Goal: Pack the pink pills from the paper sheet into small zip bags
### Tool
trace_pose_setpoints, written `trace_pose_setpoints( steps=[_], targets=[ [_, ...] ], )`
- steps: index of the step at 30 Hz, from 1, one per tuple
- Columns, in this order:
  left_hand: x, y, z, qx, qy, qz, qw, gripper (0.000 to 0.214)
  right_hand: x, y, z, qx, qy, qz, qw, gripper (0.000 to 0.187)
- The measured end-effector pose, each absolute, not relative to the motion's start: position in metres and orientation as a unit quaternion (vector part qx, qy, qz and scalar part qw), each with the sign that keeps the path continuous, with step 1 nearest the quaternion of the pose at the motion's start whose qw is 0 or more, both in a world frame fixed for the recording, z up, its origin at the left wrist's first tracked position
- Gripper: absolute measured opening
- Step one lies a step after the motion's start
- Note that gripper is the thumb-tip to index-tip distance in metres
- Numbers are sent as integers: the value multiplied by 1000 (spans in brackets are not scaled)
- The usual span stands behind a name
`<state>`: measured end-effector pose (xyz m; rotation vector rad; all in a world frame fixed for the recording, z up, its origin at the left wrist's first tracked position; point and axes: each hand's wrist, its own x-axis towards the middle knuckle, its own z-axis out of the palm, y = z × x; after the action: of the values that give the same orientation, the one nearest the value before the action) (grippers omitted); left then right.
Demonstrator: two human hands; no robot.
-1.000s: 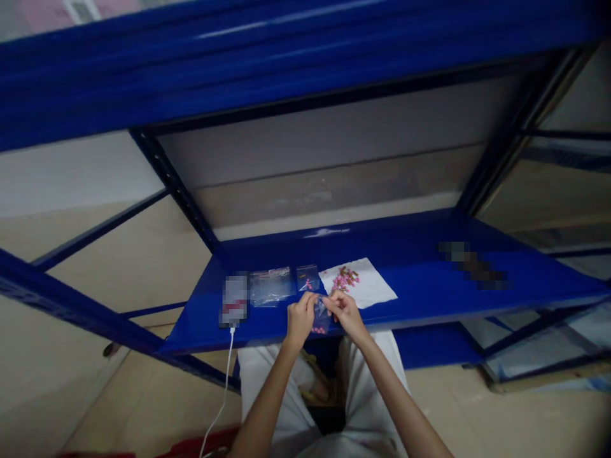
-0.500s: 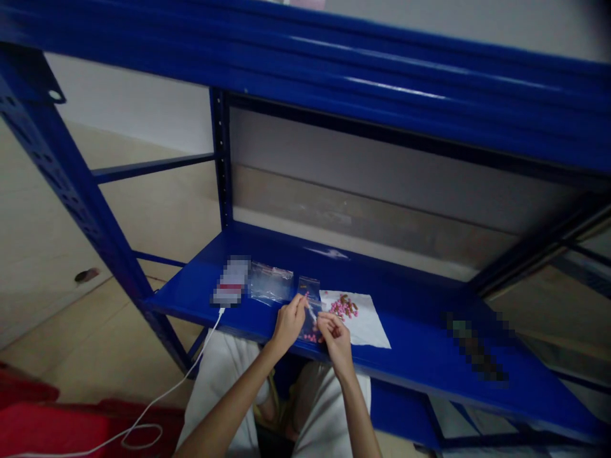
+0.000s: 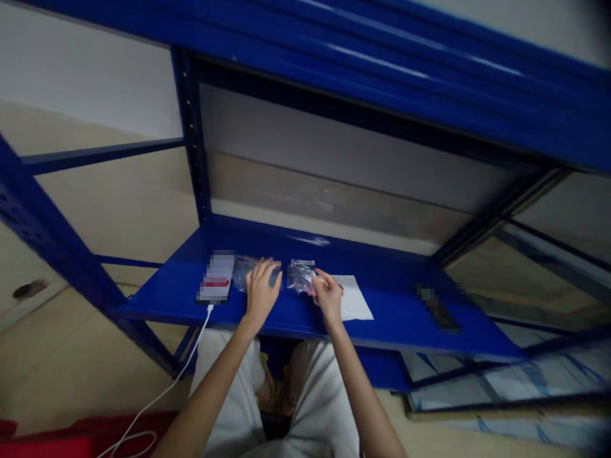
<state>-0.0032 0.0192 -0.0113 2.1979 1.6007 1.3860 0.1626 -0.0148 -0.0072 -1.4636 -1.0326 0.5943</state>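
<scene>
My left hand [image 3: 261, 286] lies palm down with fingers spread over a clear plastic bag [image 3: 242, 264] on the blue shelf. Its fingers partly cover that bag. My right hand [image 3: 328, 296] pinches the right side of a small clear zip bag [image 3: 300, 277]. Pink bits show by my right fingertips; whether they are inside the bag or behind it, I cannot tell. Under and beside my right hand is a white sheet of paper [image 3: 356, 302], and the hand hides most of the pink and brown pieces there.
A phone [image 3: 216, 277], blurred out, lies left of the bags, with a white cable [image 3: 191, 362] running down from it. A dark blurred object [image 3: 438, 308] rests at the shelf's right. Blue uprights and a beam [image 3: 334, 70] frame the shelf [image 3: 391, 312].
My left hand has let go of the small bag with pink pieces and moved left onto the larger clear bag. My right hand has moved over the paper's pink pieces. The view has shifted.
</scene>
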Motion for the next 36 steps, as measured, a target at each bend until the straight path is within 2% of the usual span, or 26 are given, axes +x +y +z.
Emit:
trace_pose_setpoints(
  steps=[4,7,11,16,18,21,24,27,31,36],
  targets=[
    [-7,36,-25,771,546,328,-18,37,159,7,-4,-671,-484,221,516,46],
    [-9,38,-40,786,562,254,-31,37,160,10,-8,-697,-526,164,459,40],
    [-14,38,-49,794,558,239,-35,36,163,0,-10,-706,-550,147,422,28],
    [-15,32,-38,757,568,322,-36,36,174,-20,-1,-663,-557,135,482,21],
    [-13,23,-29,731,559,389,-25,36,178,-32,3,-643,-532,192,516,24],
    [-6,3,-22,757,473,451,14,33,184,-52,9,-615,-464,345,536,42],
    [6,-18,-25,836,340,429,27,31,190,-68,9,-569,-412,458,545,55],
    [18,-31,-32,885,257,388,9,31,196,-75,2,-552,-386,490,553,53],
    [30,-32,-35,902,233,362,-10,30,203,-78,-8,-572,-362,469,567,46],
    [35,-22,-33,912,256,319,8,27,207,-79,-9,-575,-370,476,553,46]
  ],
)
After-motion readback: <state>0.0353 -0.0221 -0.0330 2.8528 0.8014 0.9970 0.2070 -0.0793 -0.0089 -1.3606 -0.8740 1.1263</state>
